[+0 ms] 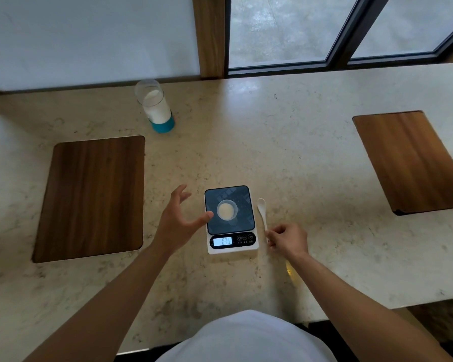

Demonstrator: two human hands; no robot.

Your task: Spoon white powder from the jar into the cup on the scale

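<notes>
A small clear cup (227, 210) with white powder in it stands on the dark platform of a white kitchen scale (230, 220), whose display is lit. A white spoon (262, 212) lies on the counter just right of the scale. My right hand (288, 237) pinches the near end of the spoon's handle. My left hand (179, 220) hovers left of the scale with fingers spread, thumb tip near the platform's edge, holding nothing. The clear jar (156, 105) with a teal base, partly full of white powder, stands uncovered at the back of the counter.
The beige stone counter (285, 158) carries two wooden boards, one at the left (92, 197) and one at the far right (408, 160). A window frame and wall run along the counter's back edge. My white shirt fills the bottom middle.
</notes>
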